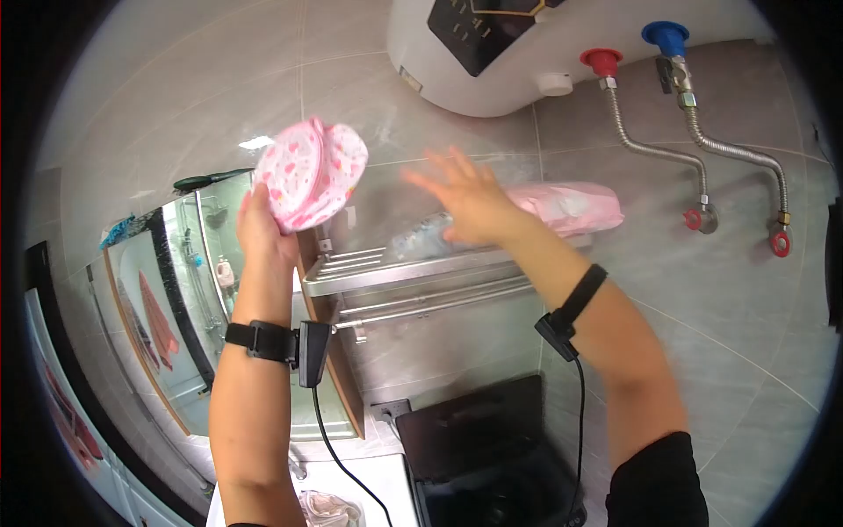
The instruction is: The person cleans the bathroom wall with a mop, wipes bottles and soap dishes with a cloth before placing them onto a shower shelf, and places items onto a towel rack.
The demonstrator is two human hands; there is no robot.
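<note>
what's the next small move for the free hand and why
Probably bring the right hand to the rounded pink-and-white heart-print pouch and take its far edge: only the left hand grips it, low on one side, while the right looks empty, fingers spread, by the silver metal rack.

Left hand (266, 232) holding pink printed item (294, 174), right hand (479, 206) spread near metal rack (386, 279), pink package (580, 207)

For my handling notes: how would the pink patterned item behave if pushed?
The pink patterned item is probably light: the left hand holds it up by one edge. It likely keeps some shape, since it stands without drooping, but its fabric-like surface suggests it would give.
</note>
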